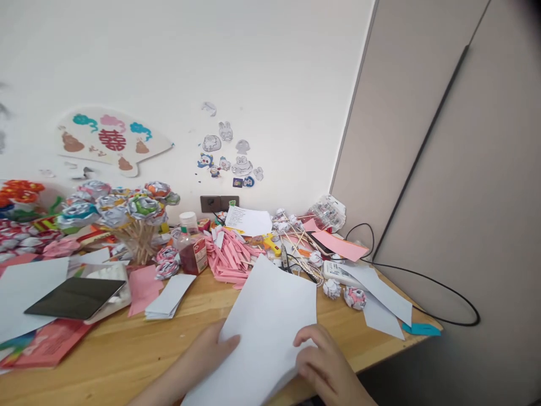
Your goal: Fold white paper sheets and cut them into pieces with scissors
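Observation:
A large white sheet of paper (266,316) is held up over the front of the wooden table, tilted in the head view. My left hand (213,349) grips its left edge, thumb on the face and the other fingers hidden behind. On the right edge, my right hand (321,361) has curled fingers touching the sheet, whose lower right part bends there. Left of the sheet lies a small stack of white paper strips (171,296). Behind it spreads a heap of folded pink paper strips (230,254).
A bottle of red liquid (192,251), paper flowers on sticks (127,214) and a dark tablet (76,298) stand or lie to the left. Crumpled paper flowers (354,297), a yellow glue gun (271,244) and loose white strips (384,293) lie right. A black cable (443,276) loops past the table's edge.

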{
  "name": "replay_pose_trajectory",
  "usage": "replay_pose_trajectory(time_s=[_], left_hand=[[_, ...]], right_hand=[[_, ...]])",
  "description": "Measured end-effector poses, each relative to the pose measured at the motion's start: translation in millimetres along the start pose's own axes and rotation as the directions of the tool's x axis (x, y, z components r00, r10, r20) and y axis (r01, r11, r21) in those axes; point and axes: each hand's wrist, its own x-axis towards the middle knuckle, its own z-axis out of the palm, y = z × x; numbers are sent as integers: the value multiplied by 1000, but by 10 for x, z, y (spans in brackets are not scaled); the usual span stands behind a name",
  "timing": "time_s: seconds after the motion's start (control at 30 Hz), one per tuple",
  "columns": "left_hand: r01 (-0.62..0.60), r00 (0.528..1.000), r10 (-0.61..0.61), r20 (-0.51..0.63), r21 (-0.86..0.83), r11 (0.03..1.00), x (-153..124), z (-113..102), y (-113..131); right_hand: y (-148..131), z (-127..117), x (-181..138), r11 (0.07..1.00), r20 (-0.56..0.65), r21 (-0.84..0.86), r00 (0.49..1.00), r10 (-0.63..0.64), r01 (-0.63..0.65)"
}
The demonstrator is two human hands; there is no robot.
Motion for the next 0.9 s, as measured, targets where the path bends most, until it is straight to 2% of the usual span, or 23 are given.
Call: replay_pose_trajectory(time_s=[0.07, 0.13, 0.2, 0.27, 0.33, 0.4, 0.47, 0.6, 0.77, 0.9], left_hand=[[-82, 996, 75, 48, 153, 985, 66, -69, -29], [-190, 980, 200, -7, 288, 939, 106, -151, -33], [-277, 935, 344, -83, 431, 859, 74, -210, -36], [-359, 865, 491, -105, 554, 751, -55, -206, -58], [-461, 779, 626, -36, 645, 610, -259, -121, -109], [-589, 658, 743, 123, 699, 406, -467, 25, -187], [-627, 619, 748, 240, 725, 286, -604, 177, -276], [-533, 706, 666, 240, 800, 277, -612, 322, -382], [-468, 845, 456, 279, 798, 380, -539, 239, -269], [-429, 887, 373, 271, 780, 455, -553, 190, -199]], right_hand=[[12, 83, 151, 998, 7, 36, 999, 49, -49], [53, 190, 314, 991, 19, 20, 991, 134, -135], [103, 294, 478, 975, 33, -33, 975, 221, -220], [146, 375, 637, 956, 42, -103, 959, 282, -276], [183, 429, 786, 930, 60, -206, 944, 323, -305], [217, 464, 918, 891, 82, -331, 931, 355, -311], [253, 497, 1027, 854, 99, -420, 920, 380, -307], [312, 587, 1174, 819, 115, -492, 910, 398, -296], [352, 694, 1310, 761, 112, -585, 902, 417, -279], [388, 727, 1424, 723, 103, -636, 899, 425, -269]])
